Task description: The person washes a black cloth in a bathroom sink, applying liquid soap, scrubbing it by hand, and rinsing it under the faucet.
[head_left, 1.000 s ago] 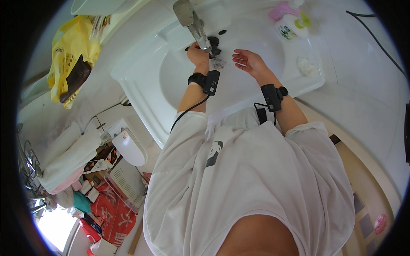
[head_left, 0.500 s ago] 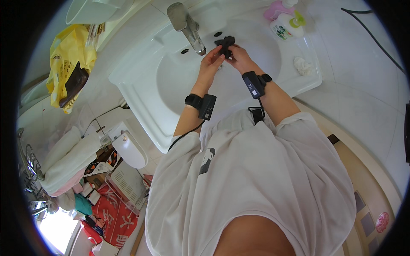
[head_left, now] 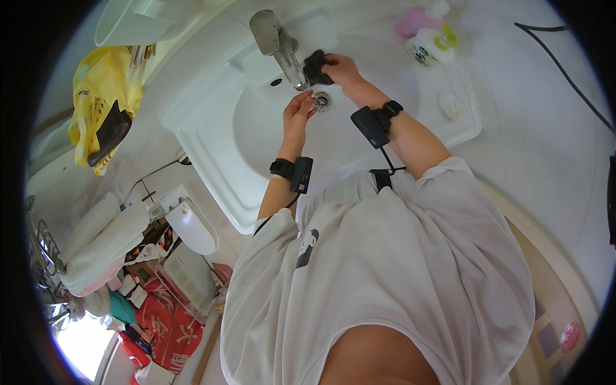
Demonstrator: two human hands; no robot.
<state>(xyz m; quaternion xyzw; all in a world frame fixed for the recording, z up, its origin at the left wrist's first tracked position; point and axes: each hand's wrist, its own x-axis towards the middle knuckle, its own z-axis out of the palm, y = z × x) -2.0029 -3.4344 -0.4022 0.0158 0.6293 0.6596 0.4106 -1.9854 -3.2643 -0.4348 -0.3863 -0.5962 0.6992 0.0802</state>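
Over the white washbasin (head_left: 256, 128), my right hand (head_left: 343, 69) pinches a small, crumpled dark cloth (head_left: 316, 67) beside the faucet (head_left: 282, 51). The cloth hangs just right of the spout; its exact kind does not show. My left hand (head_left: 297, 117) is just below the spout tip, fingers curled together toward the thumb. What they hold, if anything, I cannot make out. To the right of the left fingertips lies the round metal drain (head_left: 322, 101). Both wrists wear black strapped devices with cables.
A white pump bottle (head_left: 430, 46) and a pink bottle (head_left: 417, 22) stand at the basin's back right. Crumpled white tissue (head_left: 452, 106) lies on the right rim. A yellow bag (head_left: 102, 90) hangs at the left, and a black cable (head_left: 564, 70) runs along the right.
Both hands held the dark cloth together before. Now they are apart: the right has carried it left to the spout, while the left has let go and moved down and left.
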